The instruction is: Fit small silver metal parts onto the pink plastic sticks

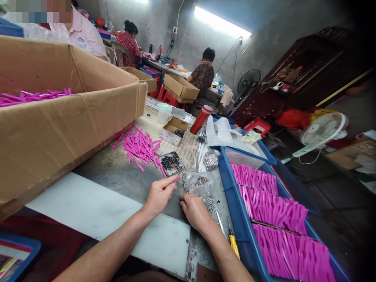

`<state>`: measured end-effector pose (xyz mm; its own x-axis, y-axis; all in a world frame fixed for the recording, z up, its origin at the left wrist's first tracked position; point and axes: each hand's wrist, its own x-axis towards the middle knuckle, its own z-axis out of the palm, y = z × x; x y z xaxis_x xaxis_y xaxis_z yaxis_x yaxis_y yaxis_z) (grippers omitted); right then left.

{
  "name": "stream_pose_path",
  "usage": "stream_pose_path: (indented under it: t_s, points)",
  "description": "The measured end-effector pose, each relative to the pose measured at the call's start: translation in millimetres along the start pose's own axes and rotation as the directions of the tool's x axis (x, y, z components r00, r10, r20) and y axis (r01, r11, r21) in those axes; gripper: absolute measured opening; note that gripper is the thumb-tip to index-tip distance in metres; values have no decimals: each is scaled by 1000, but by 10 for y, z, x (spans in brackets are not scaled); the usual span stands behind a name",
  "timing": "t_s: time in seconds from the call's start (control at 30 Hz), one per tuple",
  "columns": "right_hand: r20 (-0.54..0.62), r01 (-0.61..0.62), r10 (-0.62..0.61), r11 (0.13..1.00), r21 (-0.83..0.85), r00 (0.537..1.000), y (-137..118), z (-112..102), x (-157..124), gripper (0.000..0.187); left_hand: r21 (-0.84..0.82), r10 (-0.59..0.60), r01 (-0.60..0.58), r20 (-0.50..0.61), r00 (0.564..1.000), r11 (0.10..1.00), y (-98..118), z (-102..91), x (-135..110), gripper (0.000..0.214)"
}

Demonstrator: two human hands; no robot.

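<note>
My left hand (pixel 160 195) is closed in a pinch on a pink plastic strip (pixel 177 178), and only its tip shows past the fingers. My right hand (pixel 194 210) rests low over the table beside a clear bag of small metal parts (pixel 201 182). Its fingers are curled together, and what they hold, if anything, is hidden. Beyond my left hand lie a shallow tray of small black parts (pixel 171 163) and a loose pile of pink strips (pixel 140 144).
A large cardboard box (pixel 70 129) fills the left side. At right stands a blue crate (pixel 239 219) with rows of pink pieces. A yellow-handled screwdriver (pixel 233 244) and scissors (pixel 219 219) lie by my right forearm. A red flask (pixel 201 119) and small carton (pixel 171 137) stand farther back.
</note>
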<state>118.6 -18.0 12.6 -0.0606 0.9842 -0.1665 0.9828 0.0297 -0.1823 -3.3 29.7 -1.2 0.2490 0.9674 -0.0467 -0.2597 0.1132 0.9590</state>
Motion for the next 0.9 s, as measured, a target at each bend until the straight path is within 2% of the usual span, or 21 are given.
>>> stream_pose_path:
  t_s: [0.23,0.5,0.63,0.73,0.8,0.83,0.9]
  points:
    - [6,-5,6,999,-44,1000,-26,10,-8,17,3,20,-20,10,1000,1000,-20,-11,-1,32]
    - [2,-45,45,999,-16,999,-48,27,13,17,31,22,-22,6,1000,999,-13,-2,-7,32]
    - [-33,-71,73,995,70,997,-46,9,10,16,40,46,-46,17,999,998,-11,-9,-19,31]
    - [-99,-92,119,965,245,988,-46,-14,9,15,48,58,-58,18,998,997,3,-4,-26,30]
    - [-169,-72,175,870,487,970,-49,-16,20,13,56,64,-65,20,998,996,10,3,-28,30]
    - [-191,-43,211,772,634,959,-54,-13,32,11,60,70,-71,23,997,996,11,6,-28,30]
    - [-183,33,281,465,885,942,-76,-4,63,11,64,82,-84,35,996,994,5,12,-30,30]
